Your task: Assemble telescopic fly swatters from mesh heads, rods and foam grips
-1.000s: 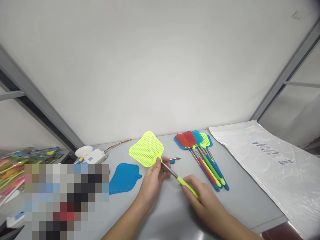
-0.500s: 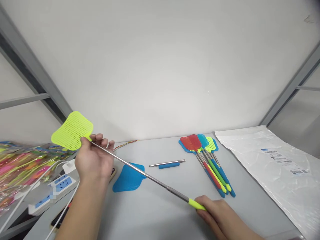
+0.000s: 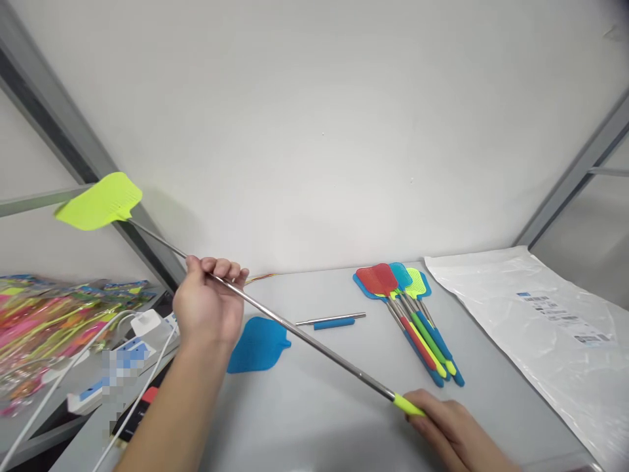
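A yellow fly swatter (image 3: 304,337) with a metal telescopic rod stretches slantwise above the table, its yellow head (image 3: 101,202) at the upper left. My left hand (image 3: 211,301) is closed around the rod, below the head. The yellow grip at the other end sits in my right hand (image 3: 442,419), closed on it. Beneath the rod, a loose blue swatter head (image 3: 258,346) lies on the table. Farther back lie a separate metal rod (image 3: 334,318) and a blue handle sleeve (image 3: 334,324), side by side.
Several assembled swatters (image 3: 413,321) in red, blue, green and yellow lie in a pile to the right. Beyond them is a white plastic mailing bag (image 3: 521,314) with a label. A power strip (image 3: 118,367) with white cables and packaged colourful goods (image 3: 59,328) occupy the left.
The swatter's rod shows longer, its head now farther up and left, and tilted. My left hand has shifted right, from beside the head to the rod. My right hand moved slightly right.
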Available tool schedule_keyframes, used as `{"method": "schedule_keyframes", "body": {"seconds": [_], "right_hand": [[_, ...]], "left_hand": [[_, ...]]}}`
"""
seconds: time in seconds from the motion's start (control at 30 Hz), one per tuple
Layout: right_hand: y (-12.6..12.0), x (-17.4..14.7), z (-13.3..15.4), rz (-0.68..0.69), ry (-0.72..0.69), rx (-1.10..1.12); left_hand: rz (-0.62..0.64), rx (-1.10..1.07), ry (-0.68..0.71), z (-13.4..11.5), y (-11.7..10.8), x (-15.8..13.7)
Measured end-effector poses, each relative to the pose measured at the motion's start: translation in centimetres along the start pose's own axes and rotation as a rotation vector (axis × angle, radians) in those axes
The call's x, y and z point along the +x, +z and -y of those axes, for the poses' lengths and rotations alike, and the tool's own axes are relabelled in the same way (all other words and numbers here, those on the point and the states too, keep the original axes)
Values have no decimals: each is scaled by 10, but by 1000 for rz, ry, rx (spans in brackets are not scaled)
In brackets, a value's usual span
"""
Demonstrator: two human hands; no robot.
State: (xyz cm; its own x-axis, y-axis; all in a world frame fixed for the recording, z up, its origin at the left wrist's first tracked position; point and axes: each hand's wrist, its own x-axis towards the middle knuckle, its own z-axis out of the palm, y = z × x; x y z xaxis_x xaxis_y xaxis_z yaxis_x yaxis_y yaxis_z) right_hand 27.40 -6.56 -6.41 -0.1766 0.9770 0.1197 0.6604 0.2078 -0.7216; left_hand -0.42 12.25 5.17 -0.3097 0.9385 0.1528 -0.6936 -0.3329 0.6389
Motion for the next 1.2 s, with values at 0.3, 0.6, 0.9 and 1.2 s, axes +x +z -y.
{"method": "schedule_keyframes", "body": {"seconds": [0.3, 0.6, 0.9, 1.2], "right_hand": [[-3, -2, -8, -62, 73, 14], [-5, -6, -12, -83, 22, -5], [-6, -3, -10, -86, 27, 58], [-4, 0, -9, -114, -9, 70]], "left_hand": [[256, 193, -159, 52, 0, -40], [310, 184, -56, 38, 16, -47], [282, 115, -7, 30, 31, -41], [533, 290, -113, 51, 28, -87]]}}
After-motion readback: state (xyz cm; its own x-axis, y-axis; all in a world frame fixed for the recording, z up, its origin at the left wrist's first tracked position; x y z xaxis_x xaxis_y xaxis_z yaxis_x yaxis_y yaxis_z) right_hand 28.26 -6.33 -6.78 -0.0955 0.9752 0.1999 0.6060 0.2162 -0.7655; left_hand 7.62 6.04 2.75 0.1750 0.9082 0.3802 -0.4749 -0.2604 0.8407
